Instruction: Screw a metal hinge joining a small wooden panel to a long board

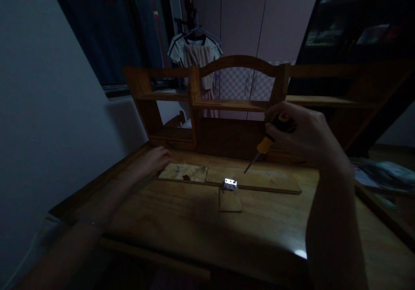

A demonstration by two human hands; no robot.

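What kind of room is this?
Likely a bedroom or home study: a brown wooden desk with open shelves, a hanging white short-sleeved shirt, and tall pinkish cupboard doors behind.

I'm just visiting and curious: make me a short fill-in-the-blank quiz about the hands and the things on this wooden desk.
1. The yellow-and-black-handled screwdriver is held in the person's ____.
2. The hand nearest the left end of the long, flat wooden board is the ____.
3. The flat, square wooden piece is ____ (longer/shorter) than that board.
4. The small, shiny, silver-coloured piece with holes is made of ____.

Missing words: right hand; left hand; shorter; metal.
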